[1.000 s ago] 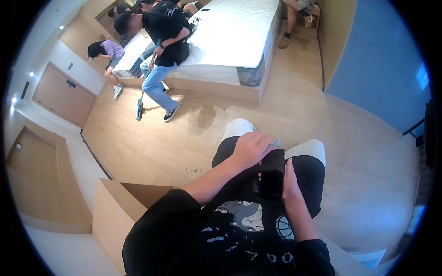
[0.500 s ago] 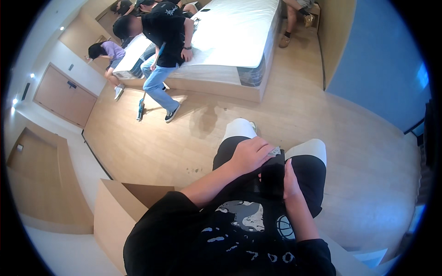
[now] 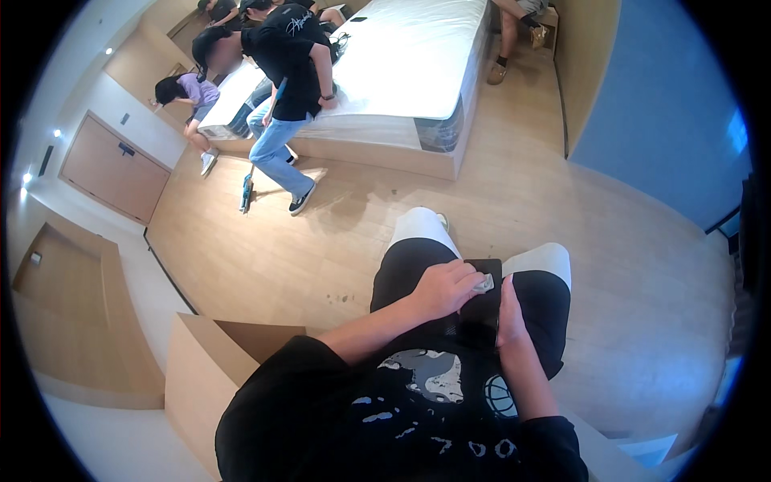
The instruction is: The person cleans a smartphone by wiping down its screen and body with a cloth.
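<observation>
My left hand (image 3: 446, 287) is closed on a small crumpled whitish wipe (image 3: 484, 283) and presses it to the face of a flat black phone (image 3: 482, 309). The phone lies over my lap, its top edge showing beyond the wipe. Along its right side runs my right hand (image 3: 511, 313), thumb stretched up the edge; its other fingers are hidden behind the phone. Both forearms come in from below, across my dark printed shirt.
Ahead stands a bed with a plastic-wrapped mattress (image 3: 401, 72). A person in a black shirt (image 3: 285, 64) leans on it by a blue-headed mop (image 3: 246, 193); several other people are around. An open cardboard box (image 3: 197, 361) stands left of me, and a blue wall (image 3: 666, 112) rises right.
My left hand has slid down the phone toward me with the wipe, baring the phone's top edge. The person in black has shifted slightly by the bed.
</observation>
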`<state>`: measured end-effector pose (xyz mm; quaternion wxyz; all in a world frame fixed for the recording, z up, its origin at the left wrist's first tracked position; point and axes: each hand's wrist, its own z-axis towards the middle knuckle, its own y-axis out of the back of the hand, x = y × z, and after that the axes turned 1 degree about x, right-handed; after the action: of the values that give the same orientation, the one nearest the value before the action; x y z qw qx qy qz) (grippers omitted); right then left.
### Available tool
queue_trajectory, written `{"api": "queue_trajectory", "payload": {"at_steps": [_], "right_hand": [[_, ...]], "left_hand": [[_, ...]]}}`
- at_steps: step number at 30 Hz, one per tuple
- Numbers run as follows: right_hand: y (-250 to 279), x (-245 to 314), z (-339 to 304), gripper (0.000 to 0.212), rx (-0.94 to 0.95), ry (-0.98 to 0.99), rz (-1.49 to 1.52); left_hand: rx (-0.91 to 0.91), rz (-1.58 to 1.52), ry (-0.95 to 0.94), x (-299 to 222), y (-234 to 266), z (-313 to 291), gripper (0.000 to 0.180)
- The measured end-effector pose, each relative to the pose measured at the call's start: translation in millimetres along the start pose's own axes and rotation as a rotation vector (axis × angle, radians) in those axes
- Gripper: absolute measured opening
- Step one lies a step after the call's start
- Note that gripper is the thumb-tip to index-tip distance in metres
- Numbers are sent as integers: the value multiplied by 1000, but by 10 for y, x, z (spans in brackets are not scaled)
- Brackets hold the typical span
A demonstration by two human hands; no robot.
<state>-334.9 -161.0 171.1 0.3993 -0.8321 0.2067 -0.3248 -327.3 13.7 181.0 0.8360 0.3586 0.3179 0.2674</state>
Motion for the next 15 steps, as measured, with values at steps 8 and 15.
{"api": "queue_trajectory", "payload": {"at_steps": [8,15], "right_hand": [[260,-62,150,63,94,98,-44],[229,-60,69,66,95,57,-21]], "left_hand": [[91,-54,-79,-251,-12,-181,29],[158,-130,-182,-445,12,-294,23]]}}
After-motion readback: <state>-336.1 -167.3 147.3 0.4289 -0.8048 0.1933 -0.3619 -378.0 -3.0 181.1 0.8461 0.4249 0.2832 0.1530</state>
